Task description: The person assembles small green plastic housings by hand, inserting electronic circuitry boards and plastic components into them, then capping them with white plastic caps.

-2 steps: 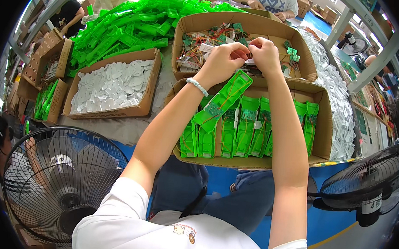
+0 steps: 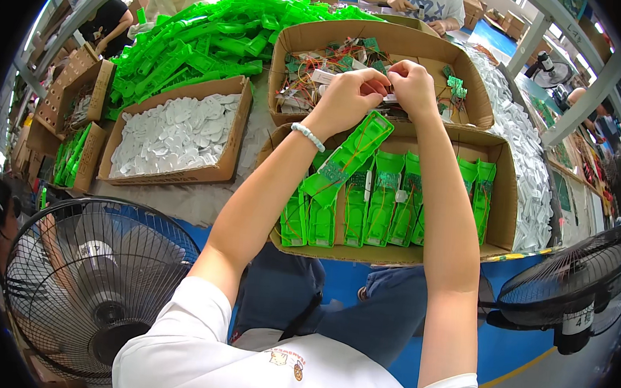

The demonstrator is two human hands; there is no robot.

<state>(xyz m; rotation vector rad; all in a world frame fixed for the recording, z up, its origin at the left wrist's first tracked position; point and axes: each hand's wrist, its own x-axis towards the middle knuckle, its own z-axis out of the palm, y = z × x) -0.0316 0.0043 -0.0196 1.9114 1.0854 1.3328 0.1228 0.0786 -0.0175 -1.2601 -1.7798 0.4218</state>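
Observation:
My left hand (image 2: 350, 99), with a beaded bracelet at the wrist, and my right hand (image 2: 413, 91) meet over the near edge of a carton of wired circuit boards (image 2: 336, 57). Both are closed in a pinch, fingertips almost touching. A small white piece (image 2: 389, 98) shows between them, too small to name. Just below, a green plastic housing (image 2: 356, 148) with a circuit board and thin orange wires lies slanted on top of others. Several similar housings (image 2: 383, 198) stand in a row in the nearer carton (image 2: 502, 198), partly hidden behind my right forearm.
At left stands a carton of white plastic pieces (image 2: 175, 132), with a heap of green housings (image 2: 199, 45) behind it. More white pieces (image 2: 529, 157) line the right side. Black fans (image 2: 105, 302) flank me. Across the table, a person's hands (image 2: 414, 7) hold something dark.
My right hand has dropped very slightly, and my left hand has shifted a little. Across the table, the other person's hand has come up with a dark object. The housings have not moved.

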